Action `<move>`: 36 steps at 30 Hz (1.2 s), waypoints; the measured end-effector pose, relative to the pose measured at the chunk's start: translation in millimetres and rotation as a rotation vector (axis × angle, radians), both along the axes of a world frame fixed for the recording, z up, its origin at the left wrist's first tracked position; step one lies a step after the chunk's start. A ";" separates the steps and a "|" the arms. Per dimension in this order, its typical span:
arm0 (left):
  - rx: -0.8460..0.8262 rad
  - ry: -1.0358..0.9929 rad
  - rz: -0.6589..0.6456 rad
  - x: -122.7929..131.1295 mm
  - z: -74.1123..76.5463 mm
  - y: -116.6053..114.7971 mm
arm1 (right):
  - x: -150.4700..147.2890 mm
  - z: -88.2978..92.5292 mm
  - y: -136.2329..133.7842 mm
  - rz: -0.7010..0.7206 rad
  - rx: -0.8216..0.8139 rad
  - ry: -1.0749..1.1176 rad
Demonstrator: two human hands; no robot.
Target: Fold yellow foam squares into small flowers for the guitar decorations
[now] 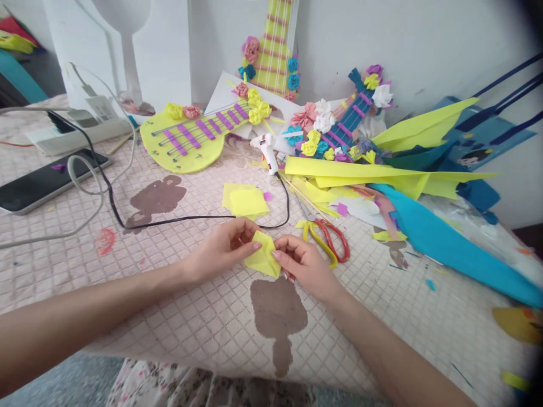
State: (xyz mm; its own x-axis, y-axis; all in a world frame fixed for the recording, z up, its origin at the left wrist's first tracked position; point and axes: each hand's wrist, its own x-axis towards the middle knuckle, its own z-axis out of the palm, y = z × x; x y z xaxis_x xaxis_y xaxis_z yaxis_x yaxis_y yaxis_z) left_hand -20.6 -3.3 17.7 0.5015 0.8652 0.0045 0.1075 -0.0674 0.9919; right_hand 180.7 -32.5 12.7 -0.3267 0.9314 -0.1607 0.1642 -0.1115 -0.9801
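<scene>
My left hand [227,244] and my right hand [303,263] meet over the quilted table cover, both pinching one small yellow foam piece [263,257] between fingers and thumbs. The piece is folded and held just above the cloth. A short way beyond my hands lie a few flat yellow foam squares [245,200]. Red and yellow scissors [328,240] lie on the cloth right beside my right hand.
A white glue gun [267,152] with a black cord [169,221] rests further back. Foam guitars with paper flowers [199,133] and big yellow and blue foam sheets [419,186] crowd the back and right. A phone [42,182] and power strip [76,131] sit left.
</scene>
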 end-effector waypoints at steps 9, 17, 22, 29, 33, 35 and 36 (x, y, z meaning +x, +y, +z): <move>-0.185 -0.005 0.049 -0.2 -4.5 2.0 | 4.3 -3.2 -4.6 -0.161 0.714 -0.365; -0.252 -0.031 0.023 0.4 -4.6 4.2 | -0.1 -6.5 -6.9 0.129 0.839 -0.718; -0.005 0.201 0.013 -8.9 -4.4 8.6 | 2.4 -8.3 -5.1 0.169 0.806 -0.718; 0.586 0.368 -0.167 -20.7 3.2 10.7 | 6.6 -6.9 -4.5 0.180 0.765 -0.684; 0.627 0.404 -0.239 -16.5 -3.3 4.8 | 6.0 -6.6 -4.4 0.166 0.741 -0.675; 0.629 0.408 -0.247 -14.8 -5.9 3.6 | 5.4 -6.6 -4.9 0.156 0.733 -0.667; 0.629 0.407 -0.246 -14.2 -6.6 3.5 | 5.2 -6.7 -5.3 0.148 0.731 -0.663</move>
State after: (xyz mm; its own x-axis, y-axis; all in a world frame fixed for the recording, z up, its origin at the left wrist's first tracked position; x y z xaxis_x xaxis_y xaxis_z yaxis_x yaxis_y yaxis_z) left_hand -34.8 0.2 11.1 0.7453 0.6255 0.2309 0.3637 -0.6717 0.6454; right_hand 185.8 -37.7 6.0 -0.4994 0.8313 0.2438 0.6665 0.5485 -0.5049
